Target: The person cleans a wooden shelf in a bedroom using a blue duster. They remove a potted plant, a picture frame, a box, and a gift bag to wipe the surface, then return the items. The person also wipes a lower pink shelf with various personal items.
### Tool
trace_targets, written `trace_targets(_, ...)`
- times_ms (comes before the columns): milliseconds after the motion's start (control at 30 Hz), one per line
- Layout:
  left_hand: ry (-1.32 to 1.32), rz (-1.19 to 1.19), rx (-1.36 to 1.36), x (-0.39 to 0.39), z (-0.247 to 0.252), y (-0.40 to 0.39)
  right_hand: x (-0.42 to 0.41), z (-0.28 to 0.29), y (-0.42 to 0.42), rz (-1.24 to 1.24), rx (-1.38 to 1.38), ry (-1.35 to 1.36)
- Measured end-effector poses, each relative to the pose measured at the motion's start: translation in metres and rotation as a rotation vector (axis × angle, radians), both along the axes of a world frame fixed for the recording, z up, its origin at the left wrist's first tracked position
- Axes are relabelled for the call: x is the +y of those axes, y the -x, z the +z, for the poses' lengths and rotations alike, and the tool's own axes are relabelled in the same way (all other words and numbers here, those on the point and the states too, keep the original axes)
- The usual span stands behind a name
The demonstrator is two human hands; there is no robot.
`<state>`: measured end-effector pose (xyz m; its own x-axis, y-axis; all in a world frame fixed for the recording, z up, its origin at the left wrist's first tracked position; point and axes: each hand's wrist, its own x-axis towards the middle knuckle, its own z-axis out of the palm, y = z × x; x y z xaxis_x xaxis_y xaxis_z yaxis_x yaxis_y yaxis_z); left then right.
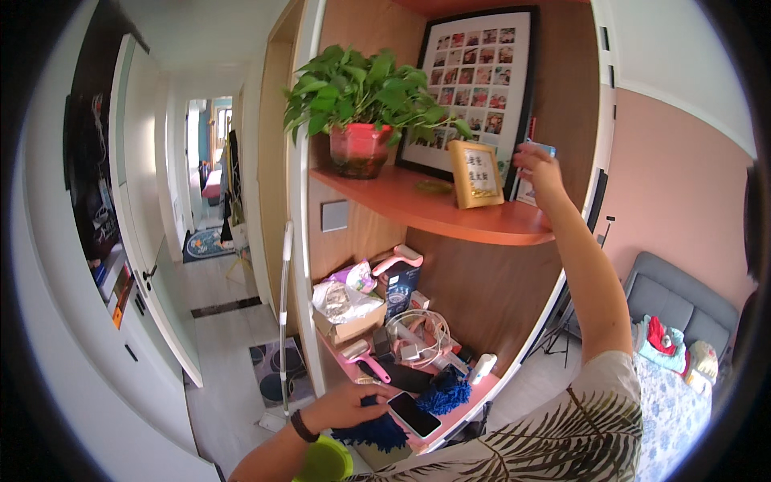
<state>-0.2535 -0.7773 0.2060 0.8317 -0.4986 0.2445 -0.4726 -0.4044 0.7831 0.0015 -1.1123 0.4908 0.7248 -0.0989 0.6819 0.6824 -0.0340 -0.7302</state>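
Observation:
My right hand [536, 169] is raised to the upper orange shelf [385, 196], its fingers at a thin box or booklet [527, 191] standing behind the small yellow-framed picture [479, 175]; whether it grips it I cannot tell. Low down, my left hand [355, 406] reaches over the pink lower shelf [473, 400], its fingertips beside a smartphone [414, 414] with a dark screen. Dark blue chenille cloth [376, 429] hangs below that hand, and a brighter blue chenille piece [446, 391] lies right of the phone. Whether the left hand holds the cloth is unclear.
A potted leafy plant [360, 147] and a large black-framed photo collage [476, 78] stand on the upper shelf. Lint rollers [367, 361], coiled cable [421, 337], a white bottle [483, 367] and an open carton [355, 322] crowd the lower one. A green bucket [325, 461] is below.

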Motion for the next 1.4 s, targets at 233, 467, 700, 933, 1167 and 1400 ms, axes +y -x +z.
trace_targets(233, 0.545, 0.375, 0.167, 0.077, -0.075, 0.015, 0.114, -0.134, 0.144, 0.297, -0.185, 0.138)
trace_targets(467, 1.108, 0.841, 0.507, 0.137, -0.152, 0.095, 0.232, -0.413, 0.233, 1.005, 0.910, 0.602)
trace_targets(700, 1.175, 0.894, 0.691, 0.164, -0.197, 0.131, 0.325, -0.454, 0.298, 1.036, 1.311, 0.367)
trace_targets(933, 1.151, 0.788, 0.806, 0.160, -0.207, 0.120, 0.346, -0.490, 0.289, 0.901, 1.135, 0.534)
trace_targets(1167, 0.930, 0.709, 0.825, 0.165, -0.202, 0.083, 0.338, -0.533, 0.232, 0.680, 1.450, 0.037)
trace_targets(1400, 1.180, 0.898, 0.844, 0.184, -0.229, 0.062, 0.377, -0.534, 0.179, 0.941, 1.567, -0.374)
